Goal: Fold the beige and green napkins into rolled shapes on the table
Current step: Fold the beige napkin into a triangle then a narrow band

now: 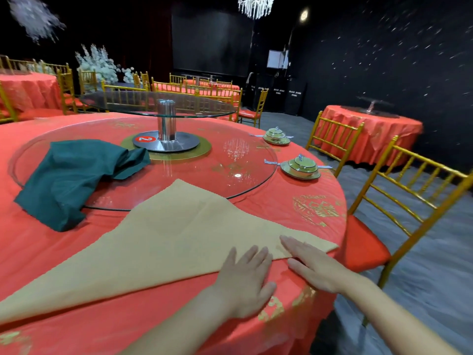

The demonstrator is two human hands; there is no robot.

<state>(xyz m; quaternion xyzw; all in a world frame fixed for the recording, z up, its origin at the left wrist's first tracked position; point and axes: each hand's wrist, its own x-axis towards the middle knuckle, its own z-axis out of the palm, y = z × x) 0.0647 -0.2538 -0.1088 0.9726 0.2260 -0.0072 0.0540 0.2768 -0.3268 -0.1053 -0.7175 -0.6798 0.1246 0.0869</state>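
Hands lie flat, fingers straight: left hand [245, 275] and right hand [311, 265] press the table [281, 201] and the near long edge of the beige napkin [179, 234], a triangle. Best roll that edge evenly and tightly. Green napkin [69, 180] lies crumpled at left.

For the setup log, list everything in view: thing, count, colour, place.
table: one, red cloth with gold print, nearest.
lower glass disc: one, clear, on the table.
upper glass disc: one, clear, raised on a metal post.
beige napkin: one, flat triangle, tip over the lower disc.
green napkin: one, crumpled, left, partly on that disc.
covered dishes: two, green, table's right rim.
chairs: several, gold with red seats, around tables.
other tables: three, red cloths, behind.
white flowers: one cluster, back left.
left hand: one, flat, fingers on the beige napkin's near edge.
right hand: one, flat, fingers on the same napkin.
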